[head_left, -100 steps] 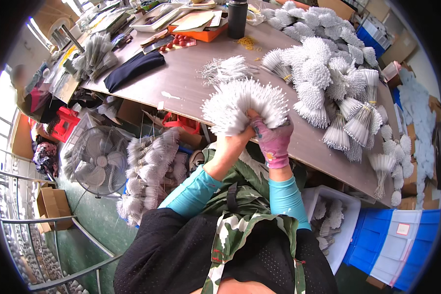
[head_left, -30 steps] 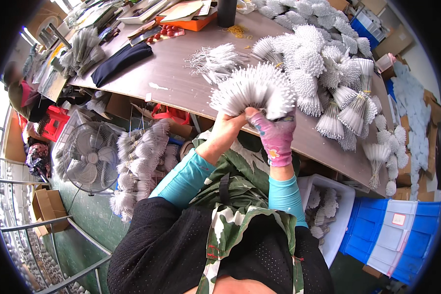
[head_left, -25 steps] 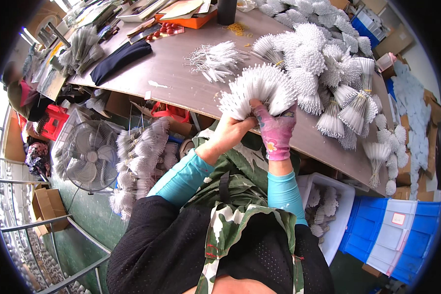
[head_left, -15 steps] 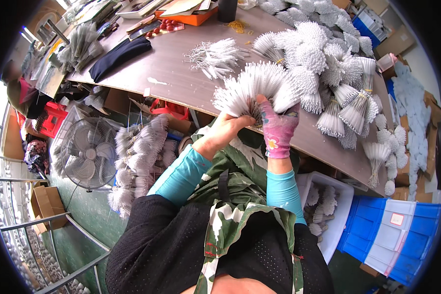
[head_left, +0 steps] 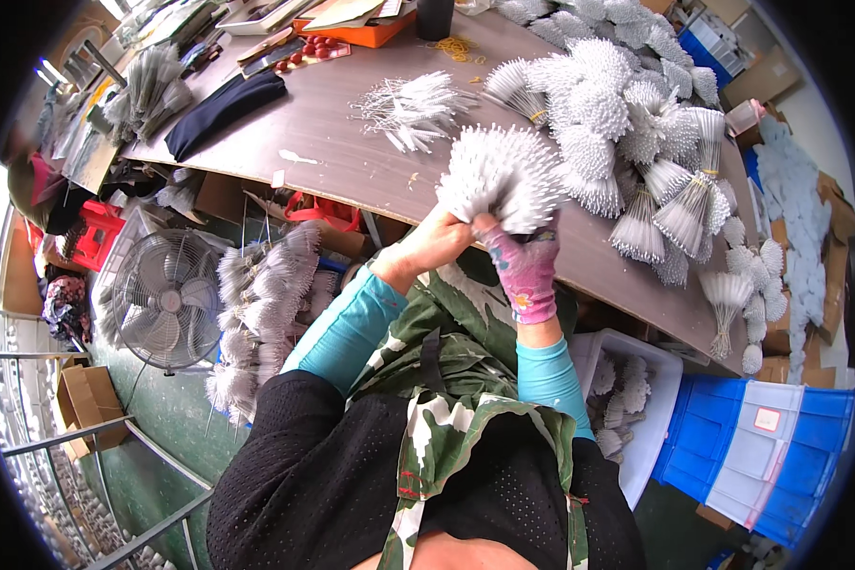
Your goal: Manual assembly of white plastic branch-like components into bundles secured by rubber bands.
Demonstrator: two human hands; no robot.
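Observation:
In front of my body, at the near edge of the table, I hold a bundle of thin white sticks with pale tips (head_left: 500, 171). Its tips fan out into a rounded head, while the gathered stems are mostly hidden by my fingers. My bare left hand (head_left: 434, 241) closes around the lower left side of the bundle. On the right side, my right hand (head_left: 526, 269), in a pink patterned glove, grips it with the thumb toward my left fingers. Just beyond lies a loose heap of similar white sticks (head_left: 410, 110).
Many tied white bundles (head_left: 594, 100) are piled on the right of the brown table (head_left: 342, 171). A dark cloth roll (head_left: 226, 114) and an orange tray (head_left: 361, 34) lie farther back. A fan (head_left: 169, 299) stands left; a white bin (head_left: 653, 427) and blue crates (head_left: 698, 432) stand right.
The bundle has gone from a wide, spread fan to a compact, rounded head. My right thumb has come down from the sticks, and my hands have drawn closer together.

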